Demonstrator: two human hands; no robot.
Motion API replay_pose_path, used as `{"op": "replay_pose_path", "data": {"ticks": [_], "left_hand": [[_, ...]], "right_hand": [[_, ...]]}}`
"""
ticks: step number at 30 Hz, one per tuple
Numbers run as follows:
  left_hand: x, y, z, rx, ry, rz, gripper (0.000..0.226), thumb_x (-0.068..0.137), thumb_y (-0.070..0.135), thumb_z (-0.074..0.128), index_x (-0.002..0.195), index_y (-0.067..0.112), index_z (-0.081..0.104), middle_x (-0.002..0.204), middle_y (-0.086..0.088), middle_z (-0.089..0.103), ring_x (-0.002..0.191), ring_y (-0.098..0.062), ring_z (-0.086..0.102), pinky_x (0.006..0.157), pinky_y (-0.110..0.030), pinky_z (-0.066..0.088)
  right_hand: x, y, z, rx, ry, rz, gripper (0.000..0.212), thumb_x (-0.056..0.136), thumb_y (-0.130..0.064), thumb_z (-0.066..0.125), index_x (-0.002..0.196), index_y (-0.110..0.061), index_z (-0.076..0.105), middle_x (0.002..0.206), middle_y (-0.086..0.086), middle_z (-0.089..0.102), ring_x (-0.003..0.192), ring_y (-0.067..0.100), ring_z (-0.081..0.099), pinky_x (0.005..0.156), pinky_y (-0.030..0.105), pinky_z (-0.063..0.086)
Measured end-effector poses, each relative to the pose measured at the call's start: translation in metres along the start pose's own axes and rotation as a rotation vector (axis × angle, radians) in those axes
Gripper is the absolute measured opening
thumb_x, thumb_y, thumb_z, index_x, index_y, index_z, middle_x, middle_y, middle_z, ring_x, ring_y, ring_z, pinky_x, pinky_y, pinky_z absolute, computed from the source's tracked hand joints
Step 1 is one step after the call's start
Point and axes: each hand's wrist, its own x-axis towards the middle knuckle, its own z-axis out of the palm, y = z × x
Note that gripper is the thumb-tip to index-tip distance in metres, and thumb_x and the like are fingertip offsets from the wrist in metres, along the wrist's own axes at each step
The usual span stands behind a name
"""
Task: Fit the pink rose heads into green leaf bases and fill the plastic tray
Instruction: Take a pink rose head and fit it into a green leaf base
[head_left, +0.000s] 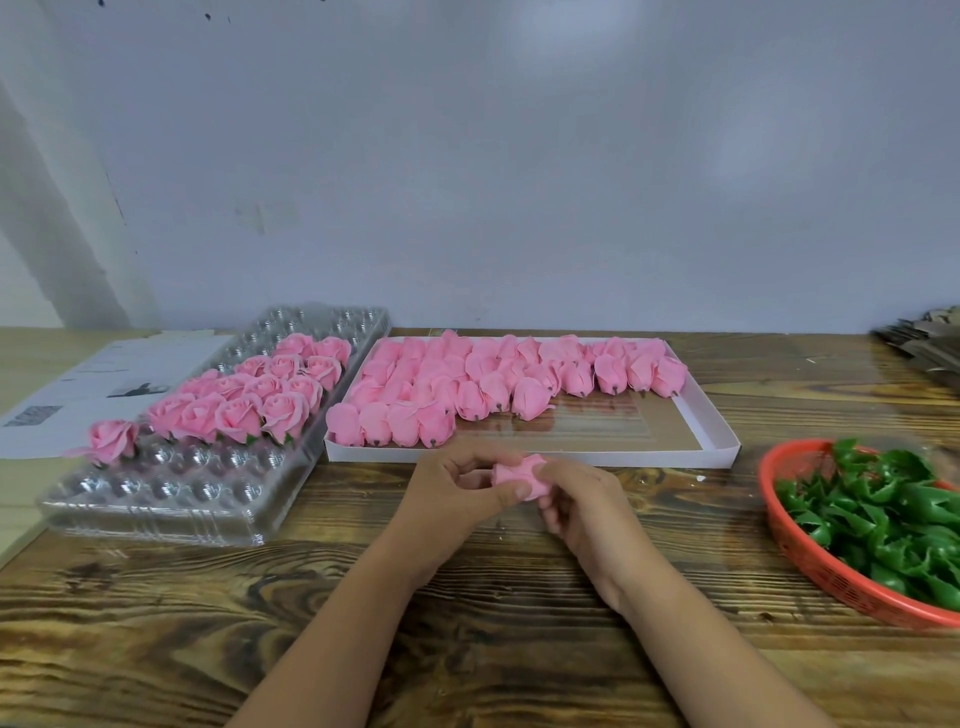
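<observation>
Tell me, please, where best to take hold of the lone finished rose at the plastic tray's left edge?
Probably pinch the lone rose low around its outer petals, coming from above: it sits bloom-up at the plastic tray edge, clear space on its left.

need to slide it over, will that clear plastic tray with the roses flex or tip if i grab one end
The plastic tray looks thin and see-through, so it probably flexes. It seems light, with roses filling only its far part, so lifting the near end may spill them. Pushing it flat across the wooden table looks safer.
</observation>
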Motion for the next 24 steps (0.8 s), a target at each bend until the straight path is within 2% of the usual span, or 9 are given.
{"op": "replay_pose_path", "data": {"ticks": [3, 6, 8, 14, 21, 24], "left_hand": [[-0.0013, -0.0001, 0.0008, 0.054, 0.001, 0.019, 0.024, 0.081, -0.001, 0.081, 0.099, 0.015, 0.076, 0.103, -0.004, 0.078, 0.098, -0.028, 0.074, 0.085, -0.041, 0.061], [-0.0016, -0.0005, 0.0005, 0.051, 0.0, 0.052, 0.024, 0.081, 0.0, 0.083, 0.097, 0.017, 0.078, 0.102, -0.005, 0.078, 0.096, -0.026, 0.075, 0.079, -0.032, 0.061], [-0.0014, -0.0006, 0.0006, 0.055, -0.006, 0.076, 0.026, 0.081, 0.001, 0.083, 0.096, 0.022, 0.079, 0.103, -0.003, 0.078, 0.097, -0.024, 0.075, 0.078, -0.029, 0.06], [-0.001, -0.0038, 0.0011, 0.113, -0.017, 0.073, 0.03, 0.082, 0.007, 0.084, 0.098, 0.033, 0.081, 0.107, 0.004, 0.078, 0.1, -0.018, 0.075, 0.078, -0.027, 0.06], [-0.0016, -0.0026, 0.0023, 0.129, -0.01, 0.084, 0.032, 0.081, 0.004, 0.084, 0.095, 0.033, 0.082, 0.104, 0.007, 0.079, 0.095, -0.015, 0.076, 0.076, -0.024, 0.059], [-0.0021, -0.0022, 0.0032, 0.088, -0.003, 0.071, 0.03, 0.082, 0.003, 0.082, 0.093, 0.031, 0.082, 0.103, 0.003, 0.079, 0.095, -0.018, 0.076, 0.076, -0.025, 0.06]], "right_hand": [[0.0011, 0.0001, -0.0023, 0.043, -0.015, 0.059, 0.013, 0.072, -0.026, 0.069, 0.064, -0.016, 0.07, 0.059, 0.0, 0.05, 0.054, 0.009, 0.044, 0.052, 0.022, 0.037], [0.0017, 0.0003, -0.0046, 0.073, -0.033, 0.102, 0.019, 0.085, -0.02, 0.066, 0.068, -0.014, 0.071, 0.06, -0.001, 0.05, 0.053, 0.008, 0.044, 0.054, 0.022, 0.037], [0.0018, 0.0, -0.0049, 0.082, -0.03, 0.112, 0.018, 0.087, -0.018, 0.064, 0.072, -0.011, 0.068, 0.06, 0.0, 0.048, 0.052, 0.01, 0.042, 0.056, 0.024, 0.036], [0.0025, -0.0005, -0.0052, 0.068, -0.021, 0.124, 0.016, 0.088, -0.017, 0.062, 0.075, -0.009, 0.066, 0.06, 0.001, 0.045, 0.051, 0.012, 0.037, 0.055, 0.025, 0.032], [0.0029, 0.0009, -0.0076, 0.119, -0.065, 0.142, 0.014, 0.086, -0.019, 0.064, 0.077, -0.009, 0.069, 0.059, 0.001, 0.044, 0.05, 0.011, 0.036, 0.047, 0.02, 0.033], [0.0029, 0.0, -0.0076, 0.124, -0.097, 0.138, 0.015, 0.077, -0.025, 0.069, 0.072, -0.011, 0.07, 0.059, 0.0, 0.045, 0.05, 0.011, 0.036, 0.046, 0.02, 0.034]]}}
